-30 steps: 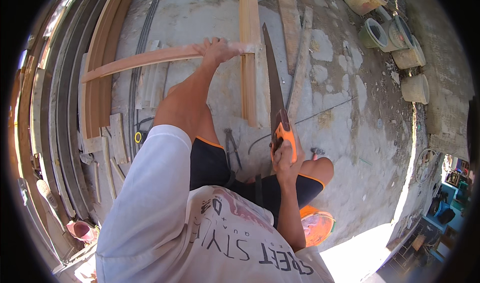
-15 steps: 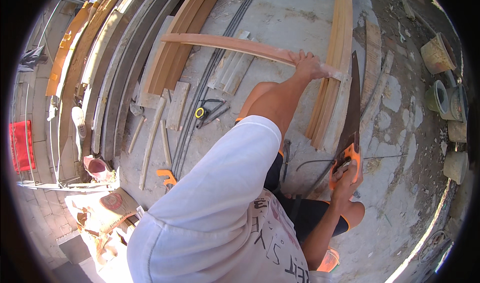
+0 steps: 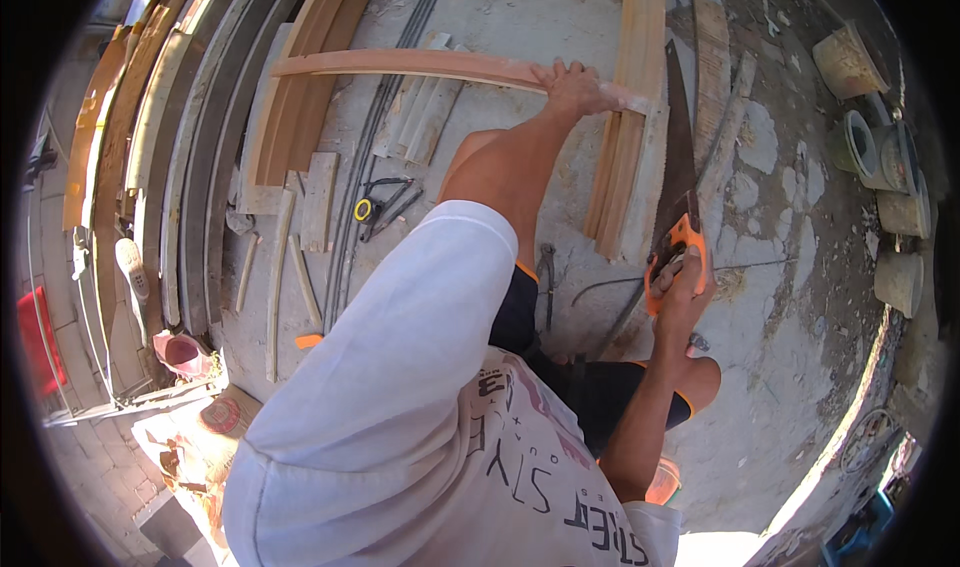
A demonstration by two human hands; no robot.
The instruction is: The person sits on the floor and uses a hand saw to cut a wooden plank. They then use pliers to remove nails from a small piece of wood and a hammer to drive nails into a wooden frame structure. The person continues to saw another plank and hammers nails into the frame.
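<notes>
A reddish wooden board point(image 3: 420, 63) lies across two stacks of timber, with its right end on the right stack point(image 3: 628, 157). Near that end my left hand point(image 3: 573, 89) grips it from above, fingers curled over the edge. My right hand point(image 3: 682, 275) is closed round the orange handle of a handsaw point(image 3: 678, 137). The saw's long dark blade points away from me, just right of the board's end. Whether its teeth touch the wood I cannot tell.
The left timber stack point(image 3: 300, 107) supports the board's other end. Thin metal rods point(image 3: 385, 117), a yellow-black tape measure point(image 3: 366, 210) and pliers point(image 3: 546, 272) lie on the concrete. Long planks point(image 3: 205, 147) line the left. Several buckets point(image 3: 850, 62) stand at right.
The whole scene has shifted left and slightly up in the picture as the view turned. Both hands keep their holds; the saw remains beside the board's right end.
</notes>
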